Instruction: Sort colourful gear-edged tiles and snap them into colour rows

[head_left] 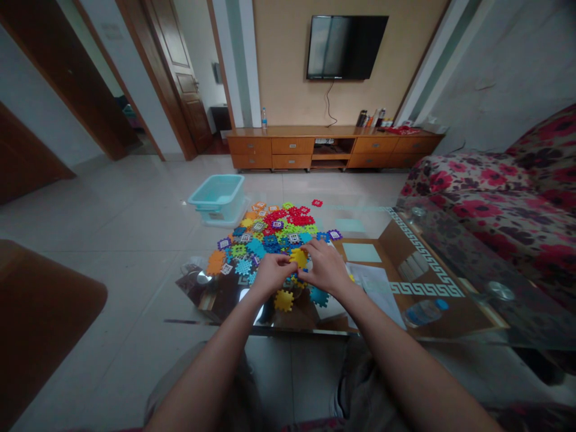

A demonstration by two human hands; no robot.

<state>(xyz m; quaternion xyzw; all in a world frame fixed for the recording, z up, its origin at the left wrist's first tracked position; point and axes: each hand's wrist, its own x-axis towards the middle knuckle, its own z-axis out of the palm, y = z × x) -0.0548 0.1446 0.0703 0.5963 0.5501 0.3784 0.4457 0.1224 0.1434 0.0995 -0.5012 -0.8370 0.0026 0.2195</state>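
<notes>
Glass coffee table (418, 290) lower centre, interlocking plastic tiles (270, 241) heaped on it; wall-mounted TV (346, 48) upper right of centre. Yellow notched tile (299, 258) mid-frame, pinched between left hand (272, 271) and right hand (326, 264) fingertips; single or joined, hard to tell.

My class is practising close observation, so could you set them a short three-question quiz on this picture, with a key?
1. Multiple choice: What colour is the toothed piece between the left hand and the right hand?
a) red
b) yellow
c) purple

2. True or false: In the picture, the light-blue tub is to the right of the heap of pieces.

3. Fill in the blank: To the right of the white paper in the picture, a clear bottle lies on its side; its cap is ____.

Key: 1. b. 2. False; the light-blue tub is at the upper left of the heap of pieces. 3. blue.
</notes>
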